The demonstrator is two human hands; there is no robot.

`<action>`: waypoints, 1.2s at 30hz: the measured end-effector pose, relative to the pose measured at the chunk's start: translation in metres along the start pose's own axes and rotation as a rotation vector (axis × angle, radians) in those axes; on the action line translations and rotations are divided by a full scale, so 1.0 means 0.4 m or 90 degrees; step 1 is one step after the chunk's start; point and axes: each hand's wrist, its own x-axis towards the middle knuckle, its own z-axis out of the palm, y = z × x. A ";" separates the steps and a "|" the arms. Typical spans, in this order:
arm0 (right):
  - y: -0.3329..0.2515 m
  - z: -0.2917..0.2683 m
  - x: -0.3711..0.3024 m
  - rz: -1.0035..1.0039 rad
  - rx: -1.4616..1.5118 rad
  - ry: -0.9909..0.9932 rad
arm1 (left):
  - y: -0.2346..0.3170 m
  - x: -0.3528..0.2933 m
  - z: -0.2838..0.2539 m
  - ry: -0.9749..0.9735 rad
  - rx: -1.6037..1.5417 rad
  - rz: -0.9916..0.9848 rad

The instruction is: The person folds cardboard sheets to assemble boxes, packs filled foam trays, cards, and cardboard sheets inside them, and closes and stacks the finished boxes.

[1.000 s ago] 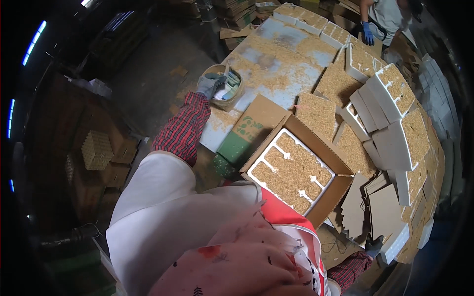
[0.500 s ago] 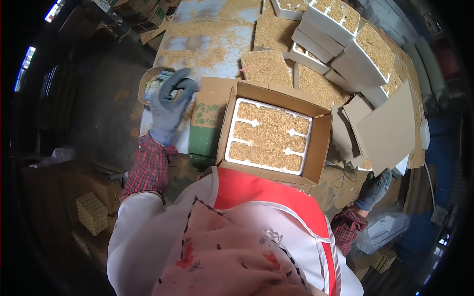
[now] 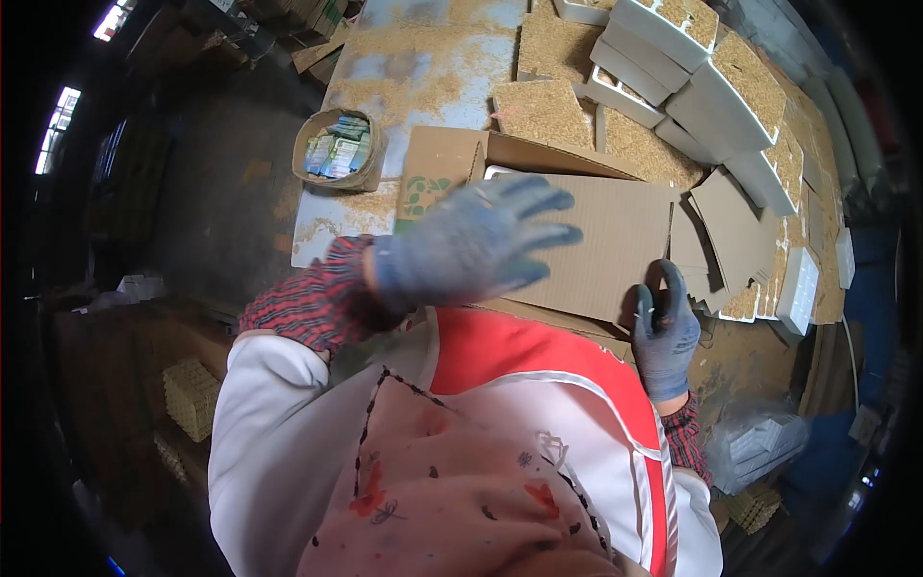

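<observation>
Two hands: left hand (image 3: pixel 471 240) and right hand (image 3: pixel 665 332), both in grey-blue gloves, well apart from each other. Clock readings taken from the middle of the cardboard sheet.
Cardboard sheet (image 3: pixel 611 245): flat, brown, lying over the mouth of the carton (image 3: pixel 562 154), slightly askew, most of the inside hidden.
Left hand, 9 o'clock: palm down above the sheet's left part, fingers spread, gripping nothing visible; blurred, contact cannot be told.
Right hand, between 4 and 5 o'clock: thumb and fingers parted at the sheet's near right corner; whether they pinch it cannot be told.
White rim (image 3: pixel 493 172), between 10 and 11 o'clock: short strip visible inside the carton, beside the sheet's edge.
Carton flap (image 3: pixel 433 149), 10 o'clock: folded outward, green print, partly behind the left hand.
Basket (image 3: pixel 375 163), 10 o'clock: round, holding blue, green and white packets, on the table (image 3: pixel 481 58).
Spare sheets (image 3: pixel 731 226), 3 o'clock: loose brown pile.
White trays (image 3: pixel 716 111), 1 to 2 o'clock: stacked, tilted, tops filled with straw-coloured shavings.
</observation>
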 end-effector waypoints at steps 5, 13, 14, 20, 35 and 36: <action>-0.025 -0.035 0.091 -0.152 -0.278 -0.343 | -0.015 0.038 0.201 -0.463 0.149 -0.117; 0.416 0.252 0.081 -0.048 0.332 -0.089 | -0.145 -0.198 0.264 0.404 -0.548 -0.380; 0.533 0.373 0.015 -0.266 -0.072 0.048 | -0.167 -0.210 0.352 0.466 -0.876 -0.330; 0.087 0.217 0.185 0.157 0.563 -0.229 | -0.173 -0.206 0.359 0.188 -0.514 -0.650; -0.365 1.073 0.821 -0.372 0.322 -0.397 | -0.246 -0.379 0.430 0.247 -0.044 -0.710; -0.404 1.125 0.805 -0.448 0.255 -0.377 | -0.249 -0.403 0.455 0.262 0.031 -0.689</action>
